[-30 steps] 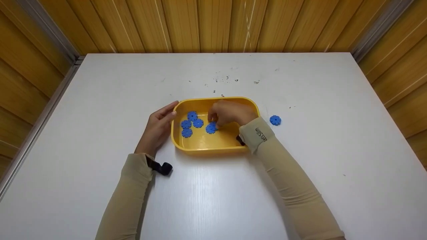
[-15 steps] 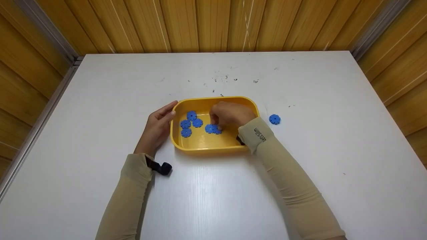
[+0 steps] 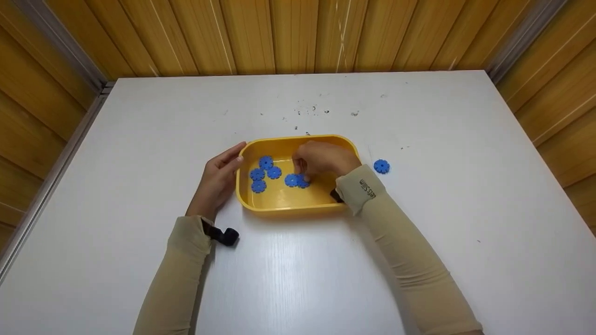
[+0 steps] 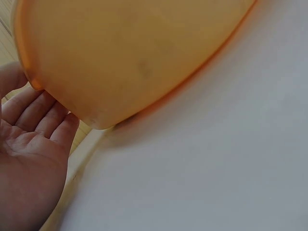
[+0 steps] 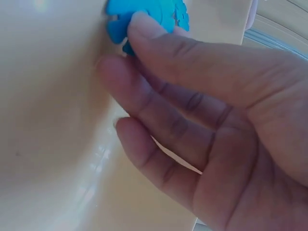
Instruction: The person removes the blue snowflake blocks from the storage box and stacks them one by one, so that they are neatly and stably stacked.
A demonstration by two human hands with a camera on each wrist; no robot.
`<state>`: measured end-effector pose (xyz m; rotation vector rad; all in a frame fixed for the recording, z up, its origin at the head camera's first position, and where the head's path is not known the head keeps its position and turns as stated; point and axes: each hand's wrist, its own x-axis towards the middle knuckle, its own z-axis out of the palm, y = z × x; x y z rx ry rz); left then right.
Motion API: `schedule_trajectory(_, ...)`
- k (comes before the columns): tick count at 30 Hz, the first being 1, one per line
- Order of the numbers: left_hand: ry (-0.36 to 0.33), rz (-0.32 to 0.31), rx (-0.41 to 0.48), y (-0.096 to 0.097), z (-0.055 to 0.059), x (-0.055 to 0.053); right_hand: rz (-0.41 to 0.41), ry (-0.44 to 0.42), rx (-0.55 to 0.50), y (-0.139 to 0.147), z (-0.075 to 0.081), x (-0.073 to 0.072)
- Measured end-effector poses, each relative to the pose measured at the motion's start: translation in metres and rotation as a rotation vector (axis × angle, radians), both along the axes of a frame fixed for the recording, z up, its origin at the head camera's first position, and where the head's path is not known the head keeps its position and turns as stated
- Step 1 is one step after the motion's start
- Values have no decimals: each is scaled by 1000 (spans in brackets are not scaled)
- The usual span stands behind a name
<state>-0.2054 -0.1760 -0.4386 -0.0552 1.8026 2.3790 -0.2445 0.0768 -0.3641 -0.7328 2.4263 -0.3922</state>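
Note:
My left hand (image 3: 219,179) rests against the left end of a yellow plastic bin (image 3: 288,208). Its thumb tip is at the rim, and in the left wrist view the other fingers lie fairly straight along the outer wall (image 4: 144,53), their tips hidden. Inside the bin my right hand (image 3: 321,157) pinches a blue notched building disc (image 5: 118,29) between thumb and fingers, low near the bin's floor. Another blue disc (image 3: 292,180) meets the pinched one edge to edge. Several more blue discs (image 3: 266,163) lie in a cluster at the bin's left side.
One blue disc (image 3: 382,166) lies on the white table (image 3: 279,270), right of the bin. Small dark marks (image 3: 314,110) spot the tabletop behind the bin. Wood-look panels (image 3: 293,37) wall in the back and sides.
My right hand has shifted slightly right, and the pinched disc, earlier overlapping its neighbour, now shows beside it. The left hand and bin stay in place; the whole view drifts slightly.

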Motion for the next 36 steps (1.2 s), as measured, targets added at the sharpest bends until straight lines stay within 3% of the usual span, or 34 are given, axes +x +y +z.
schedule_trajectory(10, 38, -13, 15, -3, -2, 1, 62, 61, -61, 6, 4, -2)
schedule_trajectory(36, 20, -27, 31, -5, -1, -2, -5, 61, -167, 32, 40, -3)
